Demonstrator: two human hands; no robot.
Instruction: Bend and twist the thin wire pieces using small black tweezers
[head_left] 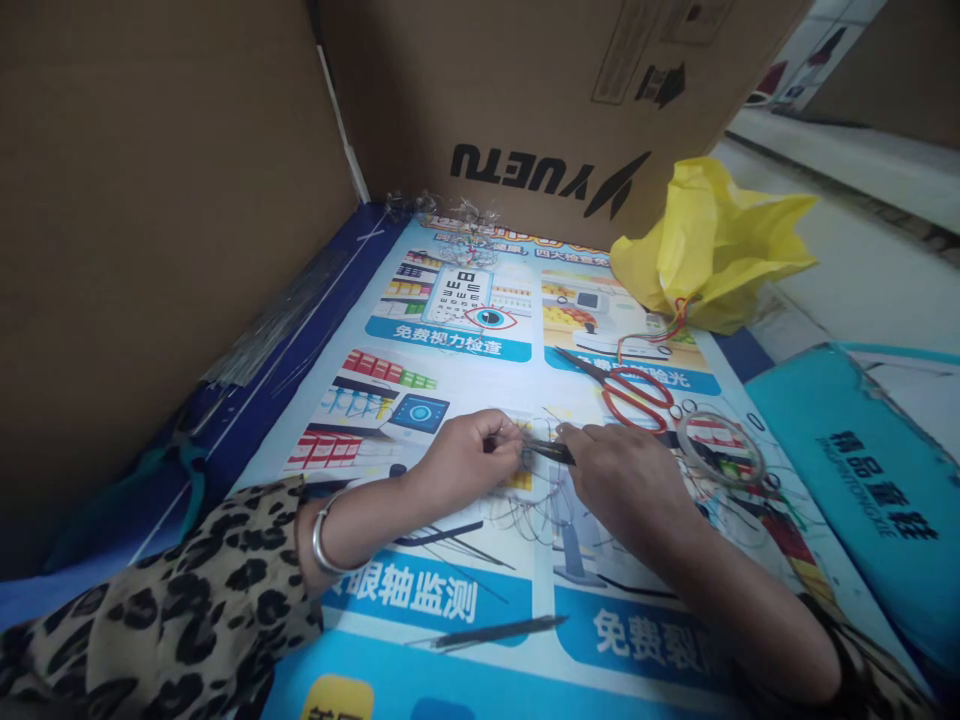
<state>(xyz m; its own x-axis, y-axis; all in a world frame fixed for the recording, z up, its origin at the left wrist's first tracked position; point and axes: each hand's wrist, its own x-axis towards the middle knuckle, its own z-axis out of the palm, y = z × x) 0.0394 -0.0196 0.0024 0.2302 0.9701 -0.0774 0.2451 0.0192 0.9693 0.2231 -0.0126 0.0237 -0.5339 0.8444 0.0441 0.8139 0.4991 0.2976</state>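
My left hand [469, 455] is closed in a pinch on a small piece of thin wire at the middle of a printed poster [457, 345] that covers the table. My right hand [626, 480] is closed round a dark slim tool [551, 452], perhaps pliers, whose tip meets the wire at my left fingers. Loose loops of thin wire [536, 510] lie under and around both hands. A silver bangle [324, 540] sits on my left wrist, below a leopard-print sleeve [180, 620].
Red-handled scissors [626, 392] lie just beyond my right hand, a clear tape roll [721, 450] to its right. A yellow plastic bag [712, 245] with coloured wires sits at the back right. Cardboard walls [150, 200] close off left and back. Straight wire rods [277, 315] lie along the left wall.
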